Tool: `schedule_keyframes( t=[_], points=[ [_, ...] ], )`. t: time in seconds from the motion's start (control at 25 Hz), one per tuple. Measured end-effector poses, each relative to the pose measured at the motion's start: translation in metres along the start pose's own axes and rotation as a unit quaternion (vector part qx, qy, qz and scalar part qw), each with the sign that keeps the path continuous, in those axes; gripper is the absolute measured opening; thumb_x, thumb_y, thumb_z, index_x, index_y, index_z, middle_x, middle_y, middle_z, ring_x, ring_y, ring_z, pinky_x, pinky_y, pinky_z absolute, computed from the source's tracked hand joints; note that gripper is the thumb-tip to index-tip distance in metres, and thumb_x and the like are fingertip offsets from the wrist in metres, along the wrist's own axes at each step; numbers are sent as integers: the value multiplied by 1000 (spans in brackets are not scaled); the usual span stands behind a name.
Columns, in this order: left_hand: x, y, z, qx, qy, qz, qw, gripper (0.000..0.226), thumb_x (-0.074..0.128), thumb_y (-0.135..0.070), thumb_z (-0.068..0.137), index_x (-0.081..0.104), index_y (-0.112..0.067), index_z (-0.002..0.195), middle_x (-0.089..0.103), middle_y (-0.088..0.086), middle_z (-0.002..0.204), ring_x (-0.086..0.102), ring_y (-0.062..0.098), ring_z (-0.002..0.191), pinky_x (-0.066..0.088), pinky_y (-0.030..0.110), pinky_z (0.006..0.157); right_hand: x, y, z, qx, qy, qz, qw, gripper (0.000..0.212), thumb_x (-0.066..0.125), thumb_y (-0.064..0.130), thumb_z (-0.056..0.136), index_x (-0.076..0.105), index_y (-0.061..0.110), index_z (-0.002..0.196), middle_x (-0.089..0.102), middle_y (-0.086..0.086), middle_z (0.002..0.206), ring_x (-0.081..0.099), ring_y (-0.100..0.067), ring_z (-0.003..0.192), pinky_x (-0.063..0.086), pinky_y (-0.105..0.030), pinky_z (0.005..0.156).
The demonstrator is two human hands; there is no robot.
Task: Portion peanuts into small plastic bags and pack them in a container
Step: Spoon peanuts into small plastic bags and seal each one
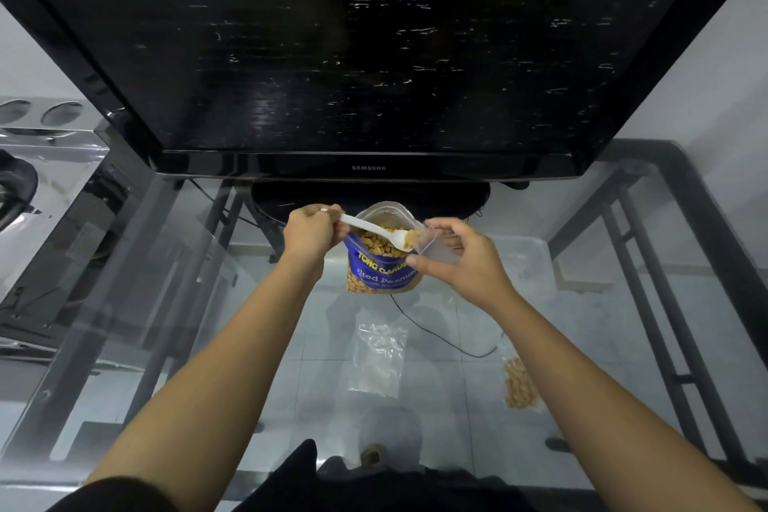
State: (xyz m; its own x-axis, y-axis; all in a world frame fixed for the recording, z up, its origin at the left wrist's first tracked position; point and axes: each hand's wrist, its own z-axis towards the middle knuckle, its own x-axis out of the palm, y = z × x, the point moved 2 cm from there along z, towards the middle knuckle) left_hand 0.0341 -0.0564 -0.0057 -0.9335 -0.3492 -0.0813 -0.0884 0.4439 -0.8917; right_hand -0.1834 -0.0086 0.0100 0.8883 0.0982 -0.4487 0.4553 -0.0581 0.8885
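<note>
Left hand (pixel 309 231) pinching spoon (pixel 376 232), tipping peanuts into small bag (pixel 436 247); right hand (pixel 455 258) gripping it, mouth kept open over peanut pouch (pixel 380 262) to catch spills.

A big black television (pixel 353 54) fills the far side, screen dark and streaked with pale smears, tipped forward on its oval base (pixel 291 195). It stands on a glass table (pixel 166 295) with a dark metal frame (pixel 648 303), and straight through the top you see pale floor tiles (pixel 453 391). A black cable (pixel 440 337) loops across that floor. Plain light wall (pixel 706 75) on the right; a shiny silver appliance (pixel 50 162) sits off to the left. The light is cool and even.
</note>
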Motion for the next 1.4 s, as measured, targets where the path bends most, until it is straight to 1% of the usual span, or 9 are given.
schedule_keyframes(
  t=[0.16,0.4,0.56,0.64,0.8,1.04,1.12,1.24,1.4],
  points=[
    [-13,-1,7,-12,-4,-39,999,13,49,-10,93,60,-3,91,53,5,63,52,5,45,44,13,43,-2,3,8,-21,-18,-64,998,57,82,37,65,57,24,115,56,8,110,52,-1,92,40,-7,66],
    [-34,-26,7,37,-4,-75,996,18,48,-9,93,56,-11,77,48,2,62,45,9,54,41,15,47,11,13,24,-52,-16,-210,976,58,78,42,66,57,19,116,58,1,110,54,-17,101,51,-36,82],
    [-30,-65,-14,144,14,8,990,21,51,-15,92,60,-18,74,55,-2,62,52,6,57,45,16,54,25,26,28,-52,-42,-103,992,55,80,39,65,58,22,113,58,6,107,54,-10,98,48,-21,74],
    [-26,-85,-39,275,4,135,952,19,52,-20,92,60,-19,75,59,-2,63,56,4,57,47,16,56,32,34,29,-49,-66,-38,996,53,80,38,66,58,23,112,58,8,107,53,-5,94,45,-15,72],
    [-20,-110,-88,551,-27,280,786,16,55,-19,91,64,-10,81,58,3,62,52,15,60,37,17,56,42,44,27,-55,-105,38,992,55,81,38,66,58,20,113,59,10,105,54,4,85,47,-14,73],
    [-34,-83,-29,301,-82,34,949,22,53,-21,90,57,-27,70,56,-9,55,53,3,52,44,30,60,27,32,25,-11,-112,96,989,56,79,37,69,56,23,117,61,12,108,56,3,93,47,-14,74],
    [-24,-59,-19,353,4,183,918,15,55,-19,91,63,-20,78,63,-5,65,55,-1,57,44,21,61,21,20,20,13,-101,111,989,56,78,37,70,55,21,118,60,12,104,59,-3,96,53,-22,72],
    [-4,-30,-21,462,180,365,788,15,58,-18,91,70,-10,94,71,2,87,59,0,77,41,4,70,17,4,14,46,-68,109,991,54,77,39,70,55,21,116,62,5,105,62,-13,98,57,-30,63],
    [5,-22,-13,290,88,316,899,19,53,-20,93,69,-8,91,66,1,70,59,8,64,46,15,58,18,-2,12,59,-60,121,989,55,78,40,68,56,20,115,65,6,105,62,-10,99,57,-33,70]
  ],
)
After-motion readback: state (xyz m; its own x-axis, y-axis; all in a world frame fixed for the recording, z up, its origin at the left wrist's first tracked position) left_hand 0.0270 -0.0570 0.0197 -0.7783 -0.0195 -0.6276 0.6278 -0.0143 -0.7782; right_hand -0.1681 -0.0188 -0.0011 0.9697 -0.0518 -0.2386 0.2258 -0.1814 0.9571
